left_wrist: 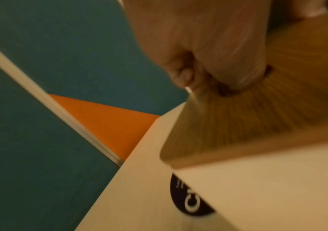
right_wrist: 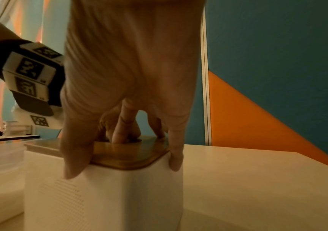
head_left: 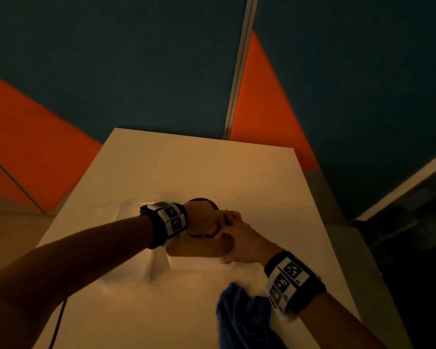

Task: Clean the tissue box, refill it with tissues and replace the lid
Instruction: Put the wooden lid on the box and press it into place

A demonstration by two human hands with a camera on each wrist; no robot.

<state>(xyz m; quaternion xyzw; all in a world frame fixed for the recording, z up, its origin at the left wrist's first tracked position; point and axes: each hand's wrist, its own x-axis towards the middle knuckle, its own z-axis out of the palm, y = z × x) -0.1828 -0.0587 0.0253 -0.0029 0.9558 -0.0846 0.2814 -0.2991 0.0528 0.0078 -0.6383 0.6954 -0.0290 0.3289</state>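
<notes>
Hands crowd the tissue box (right_wrist: 104, 195) mid-tabletop (head_left: 199, 167): right hand (right_wrist: 131, 81) clasps its wooden lid (right_wrist: 131, 156), left hand (head_left: 203, 220) pokes fingers into the slot. Blue cloth (head_left: 242, 316) lies nearer, dark disc (left_wrist: 189, 198) behind.

A dark round label (left_wrist: 190, 201) lying on the table (left_wrist: 139, 195), half hidden under the tissue box (left_wrist: 268, 187), shows a large white "C" and small blurred lettering that cannot be read. The wrist bands (right_wrist: 28, 75) carry black-and-white square code markers, not words.
</notes>
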